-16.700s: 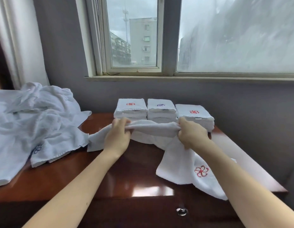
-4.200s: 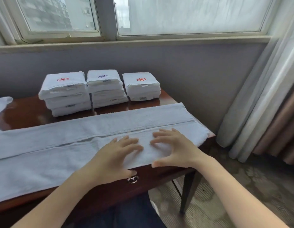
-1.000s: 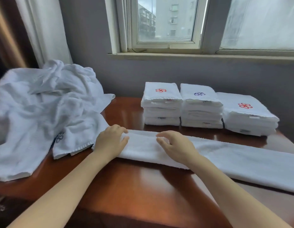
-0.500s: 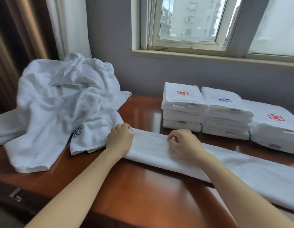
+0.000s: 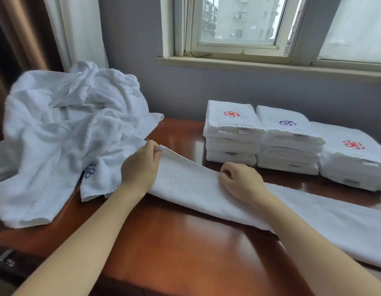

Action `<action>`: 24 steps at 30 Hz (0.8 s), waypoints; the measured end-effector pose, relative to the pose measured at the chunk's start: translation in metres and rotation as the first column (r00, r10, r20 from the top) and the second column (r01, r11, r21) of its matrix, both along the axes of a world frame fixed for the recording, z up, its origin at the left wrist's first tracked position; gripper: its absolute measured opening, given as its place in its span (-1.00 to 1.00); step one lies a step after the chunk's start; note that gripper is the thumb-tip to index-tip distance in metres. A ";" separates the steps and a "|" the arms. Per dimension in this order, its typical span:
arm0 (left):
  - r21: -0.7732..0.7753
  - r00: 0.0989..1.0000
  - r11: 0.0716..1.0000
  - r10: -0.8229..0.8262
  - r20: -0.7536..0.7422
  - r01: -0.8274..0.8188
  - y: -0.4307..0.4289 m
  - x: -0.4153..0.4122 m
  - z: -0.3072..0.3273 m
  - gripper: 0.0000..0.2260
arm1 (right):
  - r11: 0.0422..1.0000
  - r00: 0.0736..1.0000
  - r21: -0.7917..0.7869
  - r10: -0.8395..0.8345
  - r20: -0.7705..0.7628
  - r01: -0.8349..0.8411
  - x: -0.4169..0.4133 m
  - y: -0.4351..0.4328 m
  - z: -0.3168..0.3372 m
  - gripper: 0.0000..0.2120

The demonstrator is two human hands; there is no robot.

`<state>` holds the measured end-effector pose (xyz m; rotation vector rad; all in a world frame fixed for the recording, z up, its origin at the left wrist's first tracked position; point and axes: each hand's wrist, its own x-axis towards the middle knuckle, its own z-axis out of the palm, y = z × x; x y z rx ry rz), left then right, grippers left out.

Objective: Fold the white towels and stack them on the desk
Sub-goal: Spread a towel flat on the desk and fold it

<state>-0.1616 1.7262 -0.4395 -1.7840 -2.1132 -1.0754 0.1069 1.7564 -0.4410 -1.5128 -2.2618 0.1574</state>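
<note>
A white towel (image 5: 302, 212), folded lengthwise into a long strip, lies across the brown desk (image 5: 174, 248) from centre to the right edge. My left hand (image 5: 141, 166) pinches the strip's left end, which is lifted slightly off the wood. My right hand (image 5: 240, 182) grips the strip's far edge a little to the right, fingers curled over it. Behind the strip stand three stacks of folded towels: the left stack (image 5: 231, 133) with a red emblem, the middle stack (image 5: 289, 142) with a blue emblem, the right stack (image 5: 356, 159) with a red emblem.
A big heap of unfolded white towels (image 5: 63, 133) covers the desk's left side, one corner with a blue emblem touching the strip's end. A grey wall and a window sill (image 5: 270, 66) rise behind the desk. Curtains (image 5: 46, 33) hang at the left.
The left end of the strip has risen off the desk between my fingers. Both hands have shifted from pressing the towel flat to gripping it. The view has swung a little leftward.
</note>
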 end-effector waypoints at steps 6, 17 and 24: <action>-0.215 0.992 0.973 0.058 -0.113 -0.081 0.004 0.003 -0.019 -0.82 | 0.990 1.000 0.141 0.025 0.016 -0.027 0.001 -0.001 -0.013 -0.83; -0.430 0.911 0.837 -0.407 -0.074 0.339 -0.029 0.121 -0.023 -0.58 | 0.983 0.981 -0.162 -0.056 0.187 0.087 0.031 -0.031 -0.013 -0.53; -0.604 0.948 0.792 -0.252 -0.192 0.088 -0.011 0.112 -0.028 -0.39 | 0.981 0.976 -0.158 -0.078 0.202 0.111 0.040 -0.050 -0.028 -0.36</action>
